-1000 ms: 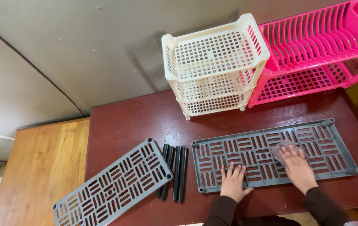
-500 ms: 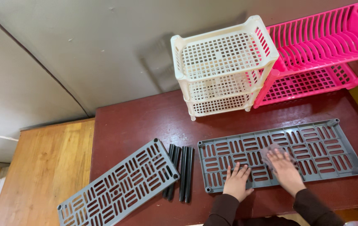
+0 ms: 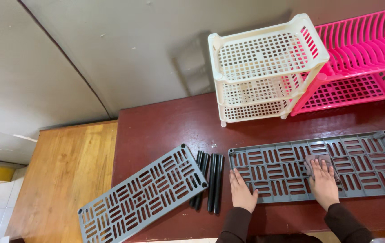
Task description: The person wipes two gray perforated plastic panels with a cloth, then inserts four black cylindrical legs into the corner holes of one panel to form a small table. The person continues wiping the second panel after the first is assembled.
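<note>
Head cam — right hand (image 3: 325,182) flat, pressing grey cloth (image 3: 314,160) mid-shelf panel (image 3: 372,164); left hand (image 3: 242,191) open, steadying — other panel (image 3: 145,195) untouched.

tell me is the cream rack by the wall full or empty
Empty. Through the slotted sides and top of the cream three-tier rack, every shelf shows bare, with nothing resting on any tier.

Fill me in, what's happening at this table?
A person has both hands on a grey slotted shelf panel lying flat on a dark red table. The left hand presses its near edge; the right hand holds a small grey cloth against it. A second grey panel and black tubes lie to the left. A cream rack and pink rack stand behind.
</note>
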